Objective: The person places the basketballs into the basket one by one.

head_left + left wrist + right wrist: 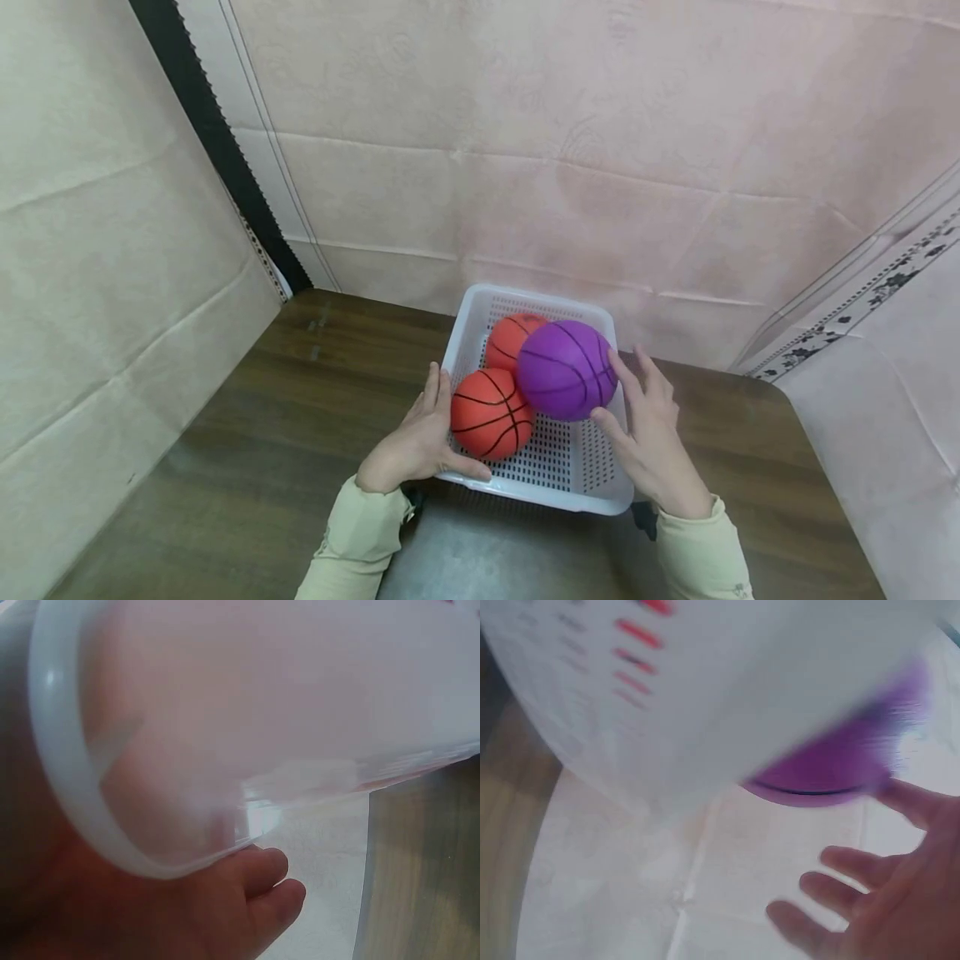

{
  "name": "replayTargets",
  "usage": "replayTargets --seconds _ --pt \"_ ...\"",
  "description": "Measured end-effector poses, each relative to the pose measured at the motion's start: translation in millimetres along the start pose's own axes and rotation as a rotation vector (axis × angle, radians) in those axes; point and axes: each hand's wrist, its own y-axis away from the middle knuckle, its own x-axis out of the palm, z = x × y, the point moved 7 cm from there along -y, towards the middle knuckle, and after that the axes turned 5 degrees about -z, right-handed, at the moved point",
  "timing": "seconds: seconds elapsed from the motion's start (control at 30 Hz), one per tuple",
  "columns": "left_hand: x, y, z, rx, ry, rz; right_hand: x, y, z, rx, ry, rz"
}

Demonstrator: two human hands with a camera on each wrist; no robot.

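A white plastic basket (517,492) with a perforated floor stands on the table, holding two red toy basketballs, a front one (491,417) and a back one (510,337). A purple toy basketball (566,371) sits high against them at the basket's right side. My left hand (420,437) lies at the front left corner, fingers straight along the outer wall and thumb along the front rim. My right hand (648,425) is spread at the right side, a fingertip at the purple ball (825,769) and the other fingers apart from it.
The brown wood-grain table (300,433) extends to both sides of the basket. Pale creased cloth walls (525,200) rise behind and at the sides. A grey shiny surface (487,550) lies in front of the basket.
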Motion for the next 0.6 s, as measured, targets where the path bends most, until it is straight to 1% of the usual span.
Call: replayTargets --seconds 0.1,0.17,0.23,0.4,0.5,0.53,0.6 --pt "1.9 -1.3 -1.8 0.014 -0.001 0.007 -8 5.0 -6 0.015 0.087 -0.008" --pt "4.2 -2.1 -2.7 0.014 0.0 0.018 -15 9.0 -12 0.038 0.122 -0.022" --pt "6.0 -3.1 -4.2 0.023 0.003 0.024 -22 13.4 -18 0.065 0.114 -0.04" --pt "3.1 -3.3 -1.2 0.023 0.015 0.015 -37 15.7 -29 0.086 0.054 -0.113" --pt "-6.0 -2.0 6.4 0.029 0.032 0.017 -43 15.9 -37 0.098 0.075 -0.131" --pt "-12.0 -1.2 11.5 0.023 0.033 0.011 -43 15.8 -41 0.102 0.093 -0.124" --pt "-29.5 0.9 25.3 0.004 0.02 -0.022 -40 14.8 -50 0.106 0.146 -0.092"
